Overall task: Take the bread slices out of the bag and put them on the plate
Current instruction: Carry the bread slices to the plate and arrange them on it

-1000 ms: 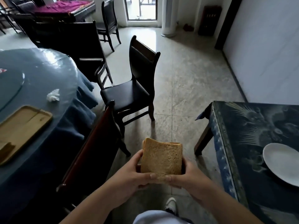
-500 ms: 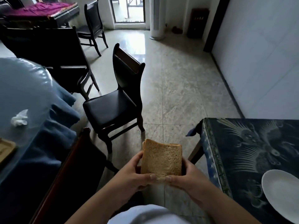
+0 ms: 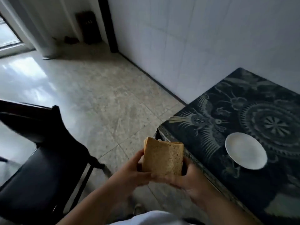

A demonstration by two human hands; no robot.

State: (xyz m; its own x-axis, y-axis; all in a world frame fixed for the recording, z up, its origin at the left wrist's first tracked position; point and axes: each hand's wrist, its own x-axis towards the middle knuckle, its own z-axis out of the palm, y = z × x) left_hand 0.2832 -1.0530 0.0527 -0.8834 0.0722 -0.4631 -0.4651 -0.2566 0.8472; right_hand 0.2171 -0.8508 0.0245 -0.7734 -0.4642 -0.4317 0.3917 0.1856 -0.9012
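Observation:
I hold a small stack of brown bread slices (image 3: 163, 157) upright in front of me, over the floor beside the table's near-left edge. My left hand (image 3: 129, 173) grips the stack's left side and bottom. My right hand (image 3: 190, 181) grips its right side and bottom. An empty white plate (image 3: 246, 151) lies flat on the dark patterned table (image 3: 211, 111), to the right of the bread and apart from it. No bag is in view.
A black chair (image 3: 42, 169) stands at lower left, close to my left forearm. Pale tiled floor (image 3: 105, 98) stretches ahead. A white wall (image 3: 194, 38) runs behind the table, and a doorway shows at the far left.
The view has swung right: the blue round table and far chairs have left the frame, and the dark table with the plate has come closer. Both hands keep the same hold on the bread.

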